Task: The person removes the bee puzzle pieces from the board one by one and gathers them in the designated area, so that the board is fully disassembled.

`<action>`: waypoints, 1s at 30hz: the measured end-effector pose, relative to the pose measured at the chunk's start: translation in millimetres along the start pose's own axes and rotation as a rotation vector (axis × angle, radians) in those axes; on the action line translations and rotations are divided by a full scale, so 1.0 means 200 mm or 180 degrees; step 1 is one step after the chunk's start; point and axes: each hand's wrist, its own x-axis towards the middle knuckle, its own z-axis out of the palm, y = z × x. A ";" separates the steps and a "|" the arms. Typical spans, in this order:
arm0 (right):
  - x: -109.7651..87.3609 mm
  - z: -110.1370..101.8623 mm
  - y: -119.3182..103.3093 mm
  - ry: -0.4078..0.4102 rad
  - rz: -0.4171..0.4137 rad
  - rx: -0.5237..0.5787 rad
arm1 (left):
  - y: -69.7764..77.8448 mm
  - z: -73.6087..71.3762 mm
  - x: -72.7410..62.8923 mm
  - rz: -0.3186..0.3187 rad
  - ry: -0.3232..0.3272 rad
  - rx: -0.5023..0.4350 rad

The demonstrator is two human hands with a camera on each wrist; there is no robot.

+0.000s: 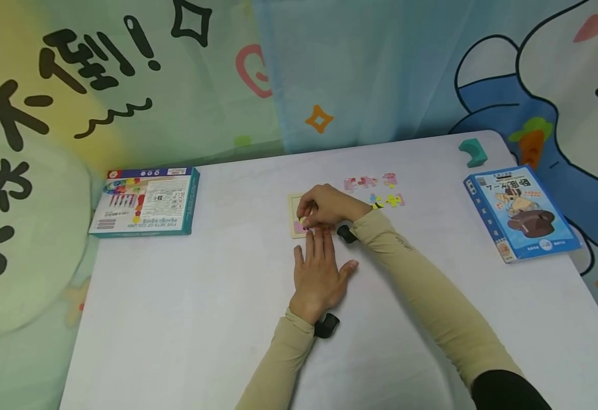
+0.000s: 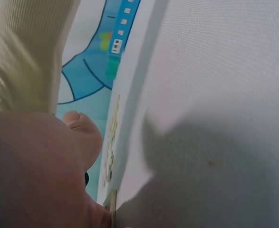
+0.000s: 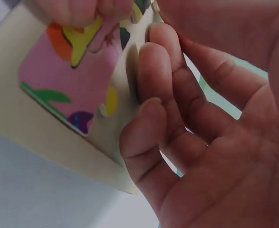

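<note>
A small puzzle board with a pale wooden border lies in the middle of the table. Pink assembled pieces with fruit pictures fill one corner of it in the right wrist view. My left hand lies flat with straight fingers, its fingertips resting on the board's near part. Over the board, my right hand is bent, thumb and forefinger pinching what looks like a small puzzle piece, mostly hidden. Its other fingers are curled beside the tray. Loose puzzle pieces lie in two rows right of the board.
At the left stands a flat box with a teal side. A blue picture box lies at the right, with a green curved block behind it. A printed curtain hangs behind the white table.
</note>
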 end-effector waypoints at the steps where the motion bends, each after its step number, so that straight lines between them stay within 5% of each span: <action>1: 0.01 0.00 0.00 0.0002 0.0000 -0.0005 | 0.00 0.00 0.00 0.0000 0.0014 0.0025; 14: 0.02 0.03 0.01 0.0155 0.0084 0.0218 | 0.00 0.01 0.00 -0.0007 0.0096 -0.0016; 30: -0.14 -0.11 0.18 0.0843 0.0379 0.0255 | 0.02 0.01 0.01 -0.0078 0.0015 0.0086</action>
